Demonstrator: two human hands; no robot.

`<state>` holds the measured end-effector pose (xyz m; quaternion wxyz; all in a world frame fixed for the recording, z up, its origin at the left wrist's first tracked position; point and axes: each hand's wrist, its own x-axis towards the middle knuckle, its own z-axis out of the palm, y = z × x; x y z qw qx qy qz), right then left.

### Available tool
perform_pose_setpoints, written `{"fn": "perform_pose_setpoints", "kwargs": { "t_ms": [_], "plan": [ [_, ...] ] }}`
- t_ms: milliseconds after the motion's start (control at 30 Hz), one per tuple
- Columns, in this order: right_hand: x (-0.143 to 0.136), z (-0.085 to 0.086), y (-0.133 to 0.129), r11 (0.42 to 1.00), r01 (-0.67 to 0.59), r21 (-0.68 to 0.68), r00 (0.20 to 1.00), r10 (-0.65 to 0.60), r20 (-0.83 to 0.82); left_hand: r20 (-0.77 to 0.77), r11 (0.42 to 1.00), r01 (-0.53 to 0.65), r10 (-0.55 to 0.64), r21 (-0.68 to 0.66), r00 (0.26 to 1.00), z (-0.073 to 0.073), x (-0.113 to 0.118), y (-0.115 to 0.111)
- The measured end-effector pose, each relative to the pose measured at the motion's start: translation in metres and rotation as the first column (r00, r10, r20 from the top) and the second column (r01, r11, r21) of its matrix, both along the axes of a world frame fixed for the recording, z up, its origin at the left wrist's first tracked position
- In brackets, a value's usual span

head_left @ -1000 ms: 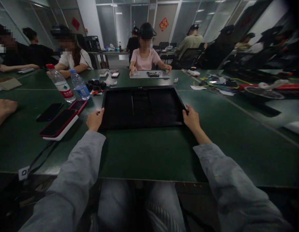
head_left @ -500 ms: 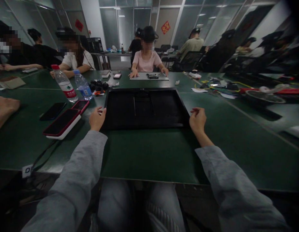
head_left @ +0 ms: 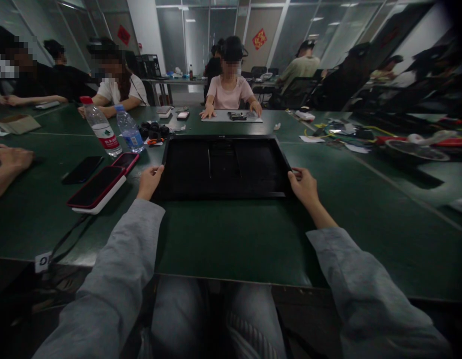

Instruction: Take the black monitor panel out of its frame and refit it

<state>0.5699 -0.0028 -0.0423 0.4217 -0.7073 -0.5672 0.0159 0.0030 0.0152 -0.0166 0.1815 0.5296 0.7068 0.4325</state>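
thumb and fingers of the left hand [head_left: 148,182] are curled on the left rim of the black tray [head_left: 223,172], gripping it lightly. the right hand [head_left: 304,185] pinches the right rim the same way, with the thumb on the edge. the tray lies flat on the green table [head_left: 231,239], between the two hands. it has a dark inside, with two thin lines near the middle. both arms have grey sleeves [head_left: 120,249].

to the left of the left hand, a red phone [head_left: 96,187] lies on a white block [head_left: 103,198], and a small red thing [head_left: 126,162] is at its far end. a black phone [head_left: 82,170] is just beside them. two bottles stand behind, one with a red cap [head_left: 85,99] and one with a blue cap [head_left: 119,107]. black round bits [head_left: 154,130] are near the blue cap bottle.

at the far left is a co-worker's hand [head_left: 14,160]. past the tray, a person in pink [head_left: 231,92] has both hands by a flat board [head_left: 216,118]. wires [head_left: 337,127] lie in a heap at the far right.
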Motion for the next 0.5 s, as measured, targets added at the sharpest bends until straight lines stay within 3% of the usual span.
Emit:
{"fn": "perform_pose_setpoints", "kwargs": {
  "t_ms": [200, 300, 400, 500],
  "plan": [
    [0.013, 0.009, -0.001, 0.999, 0.019, -0.044, 0.997, -0.023, -0.07, -0.18, 0.998, -0.026, 0.015, -0.062, 0.984, 0.006, -0.02, -0.003],
    [0.011, 0.006, 0.0, 0.99, -0.121, -0.07, 0.979, 0.108, -0.173, -0.225, 0.999, -0.022, 0.014, -0.032, 0.974, 0.006, -0.02, -0.004],
    [0.003, 0.002, 0.002, 0.959, -0.279, -0.039, 0.904, 0.249, -0.347, -0.208, 0.999, -0.039, 0.037, -0.003, 0.977, 0.005, -0.017, -0.005],
    [-0.005, 0.001, 0.002, 0.943, -0.333, -0.015, 0.838, 0.289, -0.463, -0.183, 0.997, -0.076, 0.076, 0.006, 0.98, 0.004, -0.015, -0.004]
  ]
}}
